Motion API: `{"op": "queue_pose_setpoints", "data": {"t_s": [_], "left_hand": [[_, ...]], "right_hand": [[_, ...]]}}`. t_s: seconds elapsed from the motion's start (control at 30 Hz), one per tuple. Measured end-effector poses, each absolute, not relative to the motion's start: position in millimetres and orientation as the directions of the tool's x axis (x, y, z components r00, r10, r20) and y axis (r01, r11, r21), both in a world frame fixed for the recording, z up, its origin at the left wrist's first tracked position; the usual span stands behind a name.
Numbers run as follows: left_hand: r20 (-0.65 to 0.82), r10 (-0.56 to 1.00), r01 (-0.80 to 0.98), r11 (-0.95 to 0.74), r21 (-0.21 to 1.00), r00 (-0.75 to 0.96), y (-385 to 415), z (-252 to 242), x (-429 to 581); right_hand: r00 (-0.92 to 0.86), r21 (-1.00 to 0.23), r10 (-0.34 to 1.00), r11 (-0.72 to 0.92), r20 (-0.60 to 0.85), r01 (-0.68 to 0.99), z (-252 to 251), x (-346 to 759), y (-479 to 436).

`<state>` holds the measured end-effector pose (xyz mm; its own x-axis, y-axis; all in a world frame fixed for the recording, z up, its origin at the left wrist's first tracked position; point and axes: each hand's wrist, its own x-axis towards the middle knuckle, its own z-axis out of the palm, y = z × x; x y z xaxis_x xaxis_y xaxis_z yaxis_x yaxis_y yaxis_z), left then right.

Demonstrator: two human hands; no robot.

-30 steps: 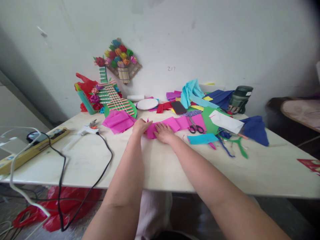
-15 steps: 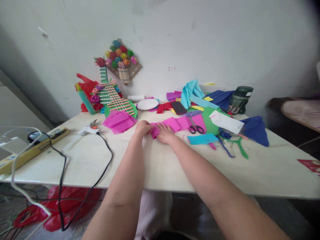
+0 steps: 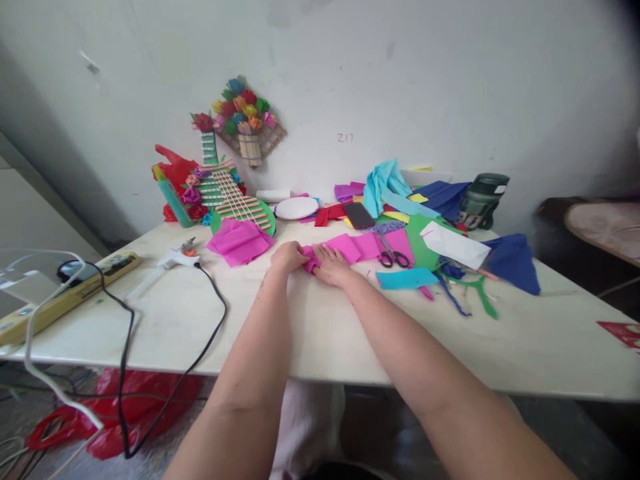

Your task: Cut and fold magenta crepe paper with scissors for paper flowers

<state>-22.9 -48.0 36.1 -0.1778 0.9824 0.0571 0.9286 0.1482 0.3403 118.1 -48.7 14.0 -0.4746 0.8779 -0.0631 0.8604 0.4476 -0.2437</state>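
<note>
A long pink crepe paper strip [image 3: 345, 248] lies on the white table. Its left end, bent up into a fold, is pinched in the closed fingers of my left hand [image 3: 288, 257]. My right hand [image 3: 332, 267] lies flat on the strip just beside that fold, fingers stretched out and pressing it to the tabletop. Black-handled scissors [image 3: 393, 257] rest at the strip's right part. To the left of my hands is a crumpled piece of pink crepe paper [image 3: 241, 243], partly over a green guitar-shaped craft [image 3: 245, 212].
A white glue gun [image 3: 180, 258] with a black cord and a yellow power strip [image 3: 75, 298] are on the left. Behind the strip are a white oval disc [image 3: 297, 208] and a phone [image 3: 359, 215]. Coloured paper scraps [image 3: 406, 279] and a dark green bottle [image 3: 483, 201] stand to the right.
At the strip's left end the pink paper is bent up more between my left fingers. My right hand stays flat in the same place. The view has shifted slightly.
</note>
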Motion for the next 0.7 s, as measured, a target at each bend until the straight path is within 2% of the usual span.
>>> {"op": "queue_pose_setpoints", "data": {"t_s": [0.33,0.57,0.7], "left_hand": [[-0.015,0.992,0.905,0.124,0.407,-0.129,-42,32,-28],[-0.015,0.992,0.901,0.118,0.418,-0.123,-46,36,-26],[-0.029,0.994,0.912,0.107,0.397,-0.104,-47,38,-26]], "right_hand": [[-0.616,-0.443,0.776,0.509,-0.133,0.738,28,137,-38],[-0.618,-0.515,0.782,0.497,-0.082,0.698,21,138,-28],[-0.667,-0.699,0.744,0.462,-0.028,0.545,26,148,-32]]}}
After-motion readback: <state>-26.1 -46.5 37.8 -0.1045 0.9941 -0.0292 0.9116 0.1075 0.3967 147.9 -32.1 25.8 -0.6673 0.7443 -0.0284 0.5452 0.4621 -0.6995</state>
